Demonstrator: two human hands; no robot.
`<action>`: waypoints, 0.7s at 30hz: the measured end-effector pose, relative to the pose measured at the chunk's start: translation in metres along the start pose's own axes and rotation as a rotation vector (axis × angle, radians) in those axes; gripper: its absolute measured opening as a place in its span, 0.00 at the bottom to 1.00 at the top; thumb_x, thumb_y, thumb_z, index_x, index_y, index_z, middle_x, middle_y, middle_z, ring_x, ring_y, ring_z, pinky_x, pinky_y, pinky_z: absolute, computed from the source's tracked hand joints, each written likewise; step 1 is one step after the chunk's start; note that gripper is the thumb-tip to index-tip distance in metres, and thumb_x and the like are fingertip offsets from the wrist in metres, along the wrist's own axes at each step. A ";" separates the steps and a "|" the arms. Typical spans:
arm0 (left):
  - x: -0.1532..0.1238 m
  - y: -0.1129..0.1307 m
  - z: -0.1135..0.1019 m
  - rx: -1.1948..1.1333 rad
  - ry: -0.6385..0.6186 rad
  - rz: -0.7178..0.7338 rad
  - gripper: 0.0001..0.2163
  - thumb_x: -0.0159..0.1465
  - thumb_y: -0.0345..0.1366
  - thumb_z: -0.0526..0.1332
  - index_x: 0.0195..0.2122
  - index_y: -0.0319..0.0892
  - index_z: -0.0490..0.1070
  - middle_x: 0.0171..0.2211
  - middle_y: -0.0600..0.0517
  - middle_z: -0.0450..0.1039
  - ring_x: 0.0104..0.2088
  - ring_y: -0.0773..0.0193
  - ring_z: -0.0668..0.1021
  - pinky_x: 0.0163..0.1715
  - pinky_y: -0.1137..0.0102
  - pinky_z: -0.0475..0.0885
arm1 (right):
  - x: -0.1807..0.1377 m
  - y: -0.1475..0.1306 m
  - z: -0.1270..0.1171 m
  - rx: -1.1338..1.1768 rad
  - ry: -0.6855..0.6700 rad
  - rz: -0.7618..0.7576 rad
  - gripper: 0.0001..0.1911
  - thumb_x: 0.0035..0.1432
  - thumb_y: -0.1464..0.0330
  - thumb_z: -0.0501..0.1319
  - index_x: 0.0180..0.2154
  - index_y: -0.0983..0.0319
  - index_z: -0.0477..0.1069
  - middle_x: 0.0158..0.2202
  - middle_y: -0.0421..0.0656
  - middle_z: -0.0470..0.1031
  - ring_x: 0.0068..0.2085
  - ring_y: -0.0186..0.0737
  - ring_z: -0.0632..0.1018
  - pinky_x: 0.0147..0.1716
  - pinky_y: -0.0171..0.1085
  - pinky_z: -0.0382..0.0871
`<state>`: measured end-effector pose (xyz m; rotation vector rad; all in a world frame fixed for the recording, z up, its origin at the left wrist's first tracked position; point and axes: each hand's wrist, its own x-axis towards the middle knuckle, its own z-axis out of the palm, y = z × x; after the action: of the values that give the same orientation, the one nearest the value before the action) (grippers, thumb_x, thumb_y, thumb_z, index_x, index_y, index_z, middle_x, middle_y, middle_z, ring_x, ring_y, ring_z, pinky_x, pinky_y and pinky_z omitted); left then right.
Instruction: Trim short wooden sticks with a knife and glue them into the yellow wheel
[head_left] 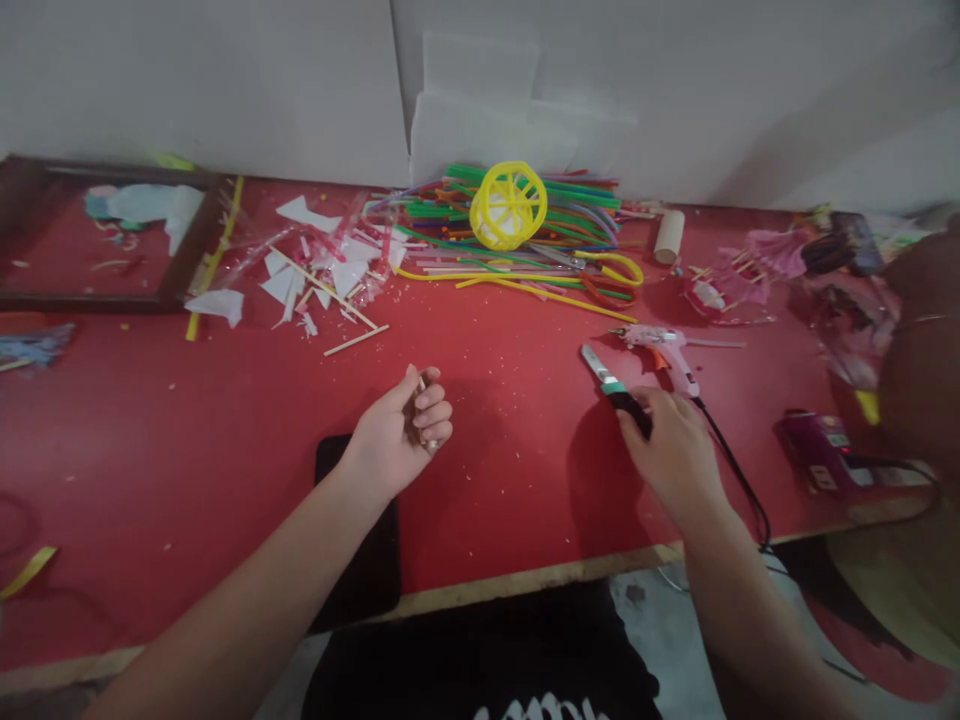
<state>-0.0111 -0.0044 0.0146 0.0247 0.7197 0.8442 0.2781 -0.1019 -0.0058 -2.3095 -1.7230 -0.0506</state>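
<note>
My left hand [401,425] is closed above the red table, its fingers curled round short wooden stick pieces [426,432], mostly hidden by the fingers. My right hand [673,450] grips the black handle of a knife [611,388] with a green collar. Its blade points away from me, toward the upper left, close to the table top. Just beyond the right hand lies a pink glue gun [664,352] with an orange trigger, its cord running toward the table's front edge. A black phone or tablet [367,560] lies partly under my left forearm.
Colourful pipe cleaners [442,212], a yellow openwork wheel-like piece [508,205] and yellow-handled scissors [615,268] lie at the back. White paper scraps [300,215] and sticks are left of them. A cardboard tube [669,237], a purple box [817,450] and another person's arm [922,340] are at right.
</note>
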 end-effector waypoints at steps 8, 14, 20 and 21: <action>-0.002 0.001 -0.002 0.028 0.020 0.065 0.16 0.73 0.34 0.45 0.31 0.37 0.66 0.18 0.58 0.57 0.14 0.74 0.62 0.14 0.77 0.58 | -0.049 -0.035 0.022 -0.003 -0.037 -0.110 0.36 0.66 0.55 0.49 0.65 0.72 0.49 0.67 0.62 0.54 0.68 0.55 0.56 0.63 0.54 0.57; -0.002 0.000 -0.002 0.031 0.012 0.086 0.16 0.73 0.34 0.44 0.31 0.37 0.65 0.18 0.59 0.57 0.14 0.74 0.63 0.14 0.77 0.58 | 0.014 -0.073 0.046 0.105 -0.150 0.002 0.45 0.66 0.47 0.40 0.66 0.80 0.46 0.69 0.66 0.43 0.71 0.60 0.45 0.66 0.59 0.44; -0.003 0.001 -0.002 0.037 0.018 0.118 0.16 0.73 0.34 0.44 0.31 0.37 0.65 0.17 0.59 0.57 0.14 0.74 0.63 0.14 0.77 0.58 | 0.074 -0.136 0.053 0.258 -0.275 -0.217 0.43 0.67 0.48 0.37 0.67 0.76 0.47 0.70 0.59 0.45 0.71 0.53 0.48 0.68 0.53 0.42; -0.004 0.002 -0.003 0.038 0.023 0.125 0.16 0.73 0.34 0.44 0.31 0.37 0.65 0.17 0.59 0.57 0.14 0.74 0.63 0.14 0.77 0.58 | 0.074 -0.144 0.051 0.295 -0.313 -0.306 0.40 0.67 0.48 0.36 0.67 0.71 0.50 0.70 0.52 0.49 0.71 0.45 0.51 0.68 0.46 0.46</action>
<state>-0.0157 -0.0065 0.0153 0.0949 0.7615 0.9510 0.1570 0.0174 -0.0145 -1.9038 -2.0579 0.4982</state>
